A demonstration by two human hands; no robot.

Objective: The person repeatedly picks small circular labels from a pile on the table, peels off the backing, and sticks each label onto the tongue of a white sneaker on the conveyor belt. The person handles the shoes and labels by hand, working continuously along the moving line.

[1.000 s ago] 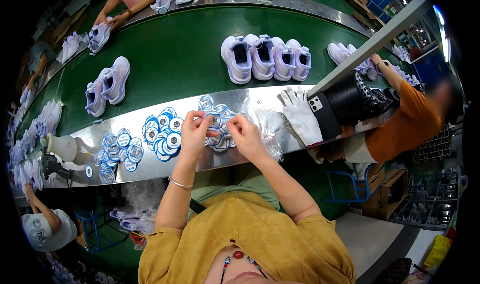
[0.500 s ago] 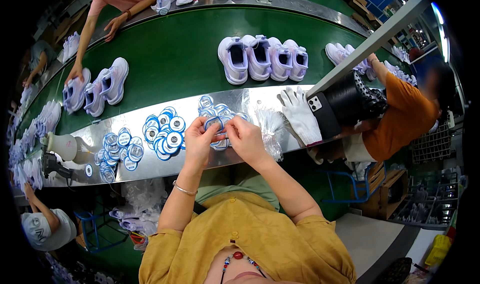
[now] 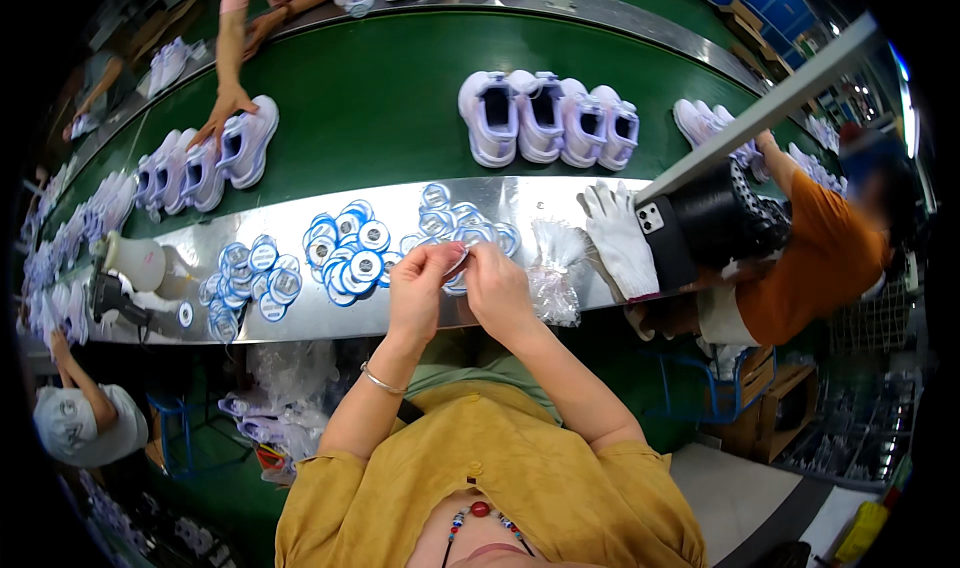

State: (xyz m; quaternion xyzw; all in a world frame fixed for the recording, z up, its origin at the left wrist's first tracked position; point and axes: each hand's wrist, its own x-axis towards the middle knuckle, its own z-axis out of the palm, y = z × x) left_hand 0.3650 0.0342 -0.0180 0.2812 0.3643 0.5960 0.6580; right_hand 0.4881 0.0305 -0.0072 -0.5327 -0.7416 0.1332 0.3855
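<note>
Over the metal table edge, my two hands meet at their fingertips. My left hand (image 3: 420, 293) pinches a round white-and-blue tag (image 3: 458, 258), now seen nearly edge-on. My right hand (image 3: 500, 290) is closed in a pinch right beside the tag; what lies between its fingers is too small to tell. Just beyond the hands is a pile of round tags (image 3: 436, 220). Two more such piles lie to the left, a middle pile (image 3: 365, 266) and a far-left pile (image 3: 285, 284). A bundle of clear plastic fasteners (image 3: 556, 268) rests to the right of my right hand.
A white glove (image 3: 620, 240) and a black phone (image 3: 658, 243) lie at the right, under a slanted metal bar (image 3: 760, 108). White-lilac sneakers (image 3: 490, 123) stand on the green belt (image 3: 380, 88). A co-worker's hand (image 3: 228, 108) touches shoes at the left; an orange-sleeved person (image 3: 820, 258) works at the right.
The tag has turned from facing up to nearly edge-on between my fingers. The view has shifted slightly. The co-worker's hand at the left has moved to the rightmost shoe of a lined-up group.
</note>
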